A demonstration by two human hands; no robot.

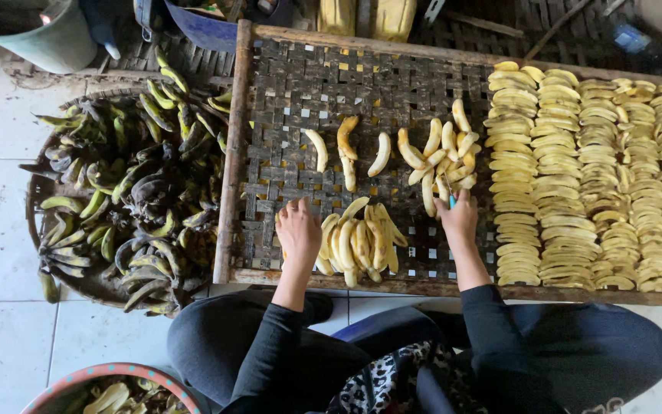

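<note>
On the woven tray (270, 115), the left hand (298, 230) rested open beside peeled bananas (358, 241); the right hand (459, 218) gripped a blue-handled tool (451, 201).

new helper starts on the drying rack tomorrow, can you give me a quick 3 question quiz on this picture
1. True or false: the left hand rests on the woven rack beside a pile of peeled bananas.
2. Which hand holds a tool with a blue handle? A) left B) right C) neither
3. Fill in: the neat rows of peeled bananas lie at the ______ end of the rack as seen in the picture.

Key
1. True.
2. B: the right hand grips a blue-handled tool at the loose bananas.
3. Right; the round basket of peels sits left of the rack.
</note>
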